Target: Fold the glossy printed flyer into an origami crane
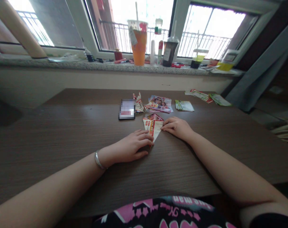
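Note:
A folded piece of printed paper [156, 126], kite-shaped with its narrow point toward me, lies on the table. It is white, red and yellow. My left hand [133, 146] lies over its lower left side, fingers stretched out and pressing it flat. At the paper's right corner, the fingertips of my right hand [178, 128] are closed together on the edge. Just beyond are a folded paper figure [139, 104] with pointed tips and a phone [127, 110] with a blurred screen.
Printed leaflets [160, 103] lie behind the folded paper. A stack of cards [184, 105] and more leaflets [220, 99] are farther right on the brown table [86, 126]. Along the windowsill [110, 66] stand an orange drink cup [139, 44], a dark drink cup [169, 52] and small bottles.

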